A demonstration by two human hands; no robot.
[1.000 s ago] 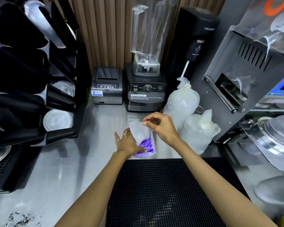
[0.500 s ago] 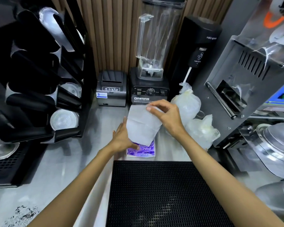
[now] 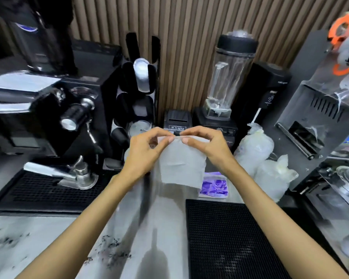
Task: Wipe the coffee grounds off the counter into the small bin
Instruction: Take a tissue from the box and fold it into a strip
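A white wet wipe [image 3: 182, 166] hangs in the air above the grey counter [image 3: 165, 222]. My left hand [image 3: 147, 150] and my right hand [image 3: 206, 147] both pinch its top edge, fingertips close together. Below and to the right lies the purple wipe pack [image 3: 215, 187] on the counter. Dark coffee grounds [image 3: 109, 250] are scattered on the counter near my left forearm, with more coffee grounds [image 3: 8, 240] at the far left. No small bin shows in this view.
An espresso machine [image 3: 38, 109] with a drip tray [image 3: 38, 192] fills the left. A lid rack [image 3: 138, 101], receipt printer [image 3: 176, 120] and blender [image 3: 228, 81] line the back wall. A black rubber mat [image 3: 230, 238] lies front right, beside clear plastic bags [image 3: 270, 174].
My left hand left the wipe pack and joined my right hand on the wipe's top edge. The wipe is lifted clear of the pack. The view swung left, showing the espresso machine and more grounds.
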